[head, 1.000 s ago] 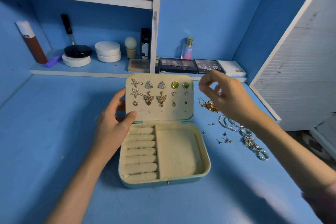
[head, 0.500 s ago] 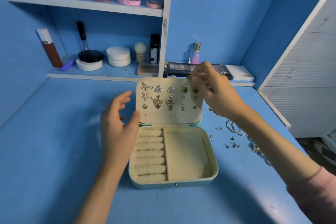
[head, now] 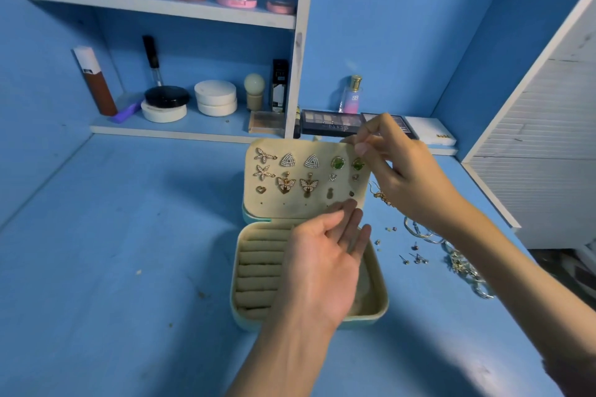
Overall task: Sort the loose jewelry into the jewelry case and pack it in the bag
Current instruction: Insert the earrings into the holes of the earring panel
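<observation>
Earring-pinning appears under way: the right hand (head: 409, 177), fingers (head: 371, 138) pinched at the top corner of the lid (head: 290, 213) of the open jewelry case (head: 382, 306) (holding anything? unclear), the left hand (head: 322, 264) open flat below them, loose jewelry (head: 464, 267) on the tabletop (head: 129, 267) to their right; next, likely, finding a free hole (head: 283, 203).

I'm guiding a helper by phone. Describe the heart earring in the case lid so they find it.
On the blue table stands an open jewelry case, its beige lid raised with earrings pinned in rows. In the lid's leftmost column, below two starfish earrings, sits the heart earring: small, plain gold, unlike the sparkly starfish above and butterfly beside it.
</observation>
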Available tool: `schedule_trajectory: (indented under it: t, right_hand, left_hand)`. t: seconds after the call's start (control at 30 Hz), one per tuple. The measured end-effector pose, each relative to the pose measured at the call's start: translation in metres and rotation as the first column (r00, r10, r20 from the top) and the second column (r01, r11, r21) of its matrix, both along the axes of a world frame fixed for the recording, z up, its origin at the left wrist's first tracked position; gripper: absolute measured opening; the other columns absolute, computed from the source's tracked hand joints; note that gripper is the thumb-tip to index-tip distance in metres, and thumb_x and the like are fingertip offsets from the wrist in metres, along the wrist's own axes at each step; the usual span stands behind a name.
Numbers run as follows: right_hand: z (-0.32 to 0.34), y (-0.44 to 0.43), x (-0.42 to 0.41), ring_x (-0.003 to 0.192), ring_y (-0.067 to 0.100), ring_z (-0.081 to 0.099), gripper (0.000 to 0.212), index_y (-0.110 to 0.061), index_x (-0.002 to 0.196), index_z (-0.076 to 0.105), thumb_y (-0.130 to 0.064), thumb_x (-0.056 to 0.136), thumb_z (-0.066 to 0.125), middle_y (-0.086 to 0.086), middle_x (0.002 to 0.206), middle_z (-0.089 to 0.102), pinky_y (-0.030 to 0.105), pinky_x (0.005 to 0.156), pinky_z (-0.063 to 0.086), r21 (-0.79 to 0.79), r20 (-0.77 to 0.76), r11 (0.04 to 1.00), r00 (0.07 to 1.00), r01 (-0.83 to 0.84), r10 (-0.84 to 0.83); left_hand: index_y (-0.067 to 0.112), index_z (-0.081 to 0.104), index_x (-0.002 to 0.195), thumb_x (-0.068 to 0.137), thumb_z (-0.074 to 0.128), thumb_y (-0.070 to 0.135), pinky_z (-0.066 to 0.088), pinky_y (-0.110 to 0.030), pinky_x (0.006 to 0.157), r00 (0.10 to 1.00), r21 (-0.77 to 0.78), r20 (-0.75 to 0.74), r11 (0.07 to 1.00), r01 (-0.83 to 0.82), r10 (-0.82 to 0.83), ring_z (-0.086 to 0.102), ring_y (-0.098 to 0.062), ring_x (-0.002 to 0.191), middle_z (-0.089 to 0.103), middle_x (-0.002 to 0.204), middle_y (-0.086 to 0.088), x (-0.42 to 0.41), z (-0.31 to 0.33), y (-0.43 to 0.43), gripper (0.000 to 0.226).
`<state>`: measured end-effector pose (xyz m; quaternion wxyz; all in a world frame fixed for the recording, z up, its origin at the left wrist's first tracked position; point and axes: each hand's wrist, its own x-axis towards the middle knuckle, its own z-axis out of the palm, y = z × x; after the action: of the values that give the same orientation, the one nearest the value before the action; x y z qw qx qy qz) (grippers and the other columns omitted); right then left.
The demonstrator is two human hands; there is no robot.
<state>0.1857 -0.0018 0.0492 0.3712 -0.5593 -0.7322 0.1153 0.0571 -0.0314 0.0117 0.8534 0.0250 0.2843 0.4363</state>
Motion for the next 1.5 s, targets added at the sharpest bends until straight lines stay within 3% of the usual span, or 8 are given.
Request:
schedule_trajectory:
  t: [0.2,0.4,0.6,0.73,0.83,1.07,1.27,1.5]
  right_hand:
    - [0.000,-0.008,0.001,0.059,0.028,0.049,0.009,-0.024,0.093,0.038,-0.018,0.099,0.042,0.001,0.093,0.068,0.031,0.049,0.038,-0.017,0.021,1.000,1.000,0.016,-0.015]
    - [0.001,-0.018,-0.001,0.049,0.008,0.048,0.014,-0.026,0.092,0.036,-0.015,0.099,0.043,-0.007,0.095,0.068,0.014,0.046,0.029,0.005,0.058,1.000,0.998,0.011,-0.012]
    - [0.000,-0.031,-0.003,0.103,-0.005,0.059,0.013,-0.027,0.093,0.038,-0.017,0.099,0.042,-0.015,0.102,0.065,0.018,0.070,0.045,0.005,0.023,1.000,1.000,0.008,-0.008]
    - [0.003,-0.047,-0.005,0.063,0.005,0.063,0.013,-0.028,0.091,0.038,-0.019,0.098,0.043,-0.017,0.117,0.065,0.020,0.054,0.047,0.005,0.013,1.000,1.000,0.011,-0.011]
    - [0.005,-0.059,-0.005,0.044,-0.007,0.051,0.011,-0.017,0.090,0.040,-0.011,0.097,0.046,-0.010,0.109,0.068,0.006,0.044,0.034,0.010,-0.028,1.000,0.999,-0.021,0.021]
    - [0.014,-0.079,0.002,0.076,0.046,0.061,0.021,-0.031,0.088,0.050,-0.052,0.084,0.048,-0.014,0.094,0.073,0.056,0.062,0.049,-0.118,-0.212,0.987,0.973,-0.113,0.086]
    - [0.015,-0.050,0.022,0.083,0.024,0.064,0.006,-0.016,0.081,0.064,-0.017,0.087,0.065,0.002,0.084,0.071,0.051,0.077,0.048,-0.211,-0.292,0.976,0.956,-0.053,-0.012]
    - [-0.007,-0.022,0.025,0.062,0.003,0.053,0.011,-0.020,0.078,0.069,-0.011,0.084,0.068,0.000,0.076,0.069,0.012,0.058,0.039,-0.504,-0.112,0.861,0.994,-0.073,0.019]
  left_hand:
    - [-0.009,0.059,0.115,0.092,0.043,0.000,0.043,-0.039,0.100,0.999,-0.067,0.035,0.998,-0.002,0.004,0.058,-0.028,0.115,0.065,0.119,-0.019,0.001,-0.001,0.001,0.029]
    - [-0.011,0.058,0.116,0.093,0.042,0.001,0.044,-0.039,0.100,0.997,-0.092,0.073,0.995,-0.026,0.033,0.059,-0.029,0.115,0.064,0.120,-0.022,0.000,0.001,0.001,0.031]
    - [-0.008,0.060,0.116,0.088,0.049,0.004,0.042,-0.040,0.105,0.994,-0.106,0.088,0.992,-0.061,0.070,0.059,-0.029,0.117,0.063,0.122,-0.022,0.001,0.005,-0.006,0.032]
    - [0.000,0.064,0.100,0.067,0.061,0.005,0.042,-0.039,0.106,0.992,-0.085,0.089,0.993,-0.085,0.093,0.060,-0.027,0.114,0.066,0.107,-0.016,0.002,0.009,-0.014,0.033]
    - [0.005,0.066,0.102,0.063,0.067,0.010,0.041,-0.036,0.106,0.993,-0.051,0.068,0.994,-0.095,0.099,0.059,-0.024,0.106,0.064,0.100,-0.011,0.004,0.009,-0.021,0.040]
    - [0.003,0.067,0.116,0.060,0.072,0.023,0.042,-0.034,0.104,0.991,-0.023,0.018,0.991,-0.130,0.130,0.062,-0.021,0.113,0.069,0.113,-0.011,0.002,0.005,-0.039,0.059]
    - [0.004,0.069,0.105,0.068,0.064,0.018,0.040,-0.036,0.105,0.995,0.000,0.055,0.997,-0.083,0.082,0.060,-0.023,0.116,0.071,0.111,-0.012,-0.001,-0.003,-0.046,0.040]
    - [0.002,0.067,0.110,0.073,0.060,0.018,0.039,-0.037,0.104,0.994,0.049,0.101,0.998,-0.040,0.035,0.059,-0.024,0.118,0.070,0.112,-0.012,-0.004,-0.016,-0.048,0.042]
